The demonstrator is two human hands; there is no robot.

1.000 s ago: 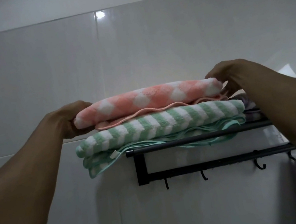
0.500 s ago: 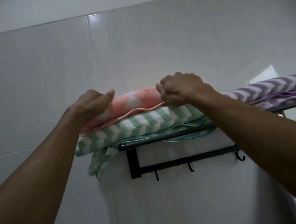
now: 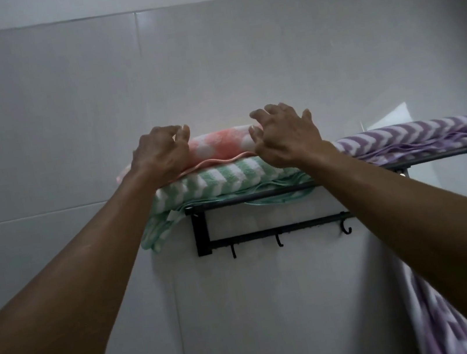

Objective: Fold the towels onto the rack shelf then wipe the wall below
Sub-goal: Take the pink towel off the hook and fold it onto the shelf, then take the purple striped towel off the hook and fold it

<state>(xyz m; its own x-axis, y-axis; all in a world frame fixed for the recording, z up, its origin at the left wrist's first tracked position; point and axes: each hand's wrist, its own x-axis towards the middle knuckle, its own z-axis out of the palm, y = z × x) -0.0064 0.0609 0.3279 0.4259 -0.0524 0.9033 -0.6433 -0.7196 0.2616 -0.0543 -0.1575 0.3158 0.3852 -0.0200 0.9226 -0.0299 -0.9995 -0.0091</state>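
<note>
A folded pink checked towel point(image 3: 221, 145) lies on top of a folded green zigzag towel point(image 3: 220, 180) at the left end of the black rack shelf point(image 3: 259, 195). My left hand point(image 3: 161, 156) rests over the pink towel's left end, fingers loosely bent with the tips raised. On the towel's right end sits the heel of my right hand point(image 3: 283, 135), its fingers spread and lifted off the cloth. A folded purple zigzag towel point(image 3: 403, 136) lies on the shelf to the right. The tiled wall point(image 3: 277, 307) below is bare.
The green towel's left corner droops past the rack's left post point(image 3: 201, 231). A lower bar carries three black hooks point(image 3: 346, 228). Another purple striped cloth point(image 3: 437, 316) hangs at the lower right, partly behind my right forearm.
Both hands came in from the pink towel's ends to its top and gripped it; now their fingers have loosened and lifted. The view has pulled back, showing more of the purple towel.
</note>
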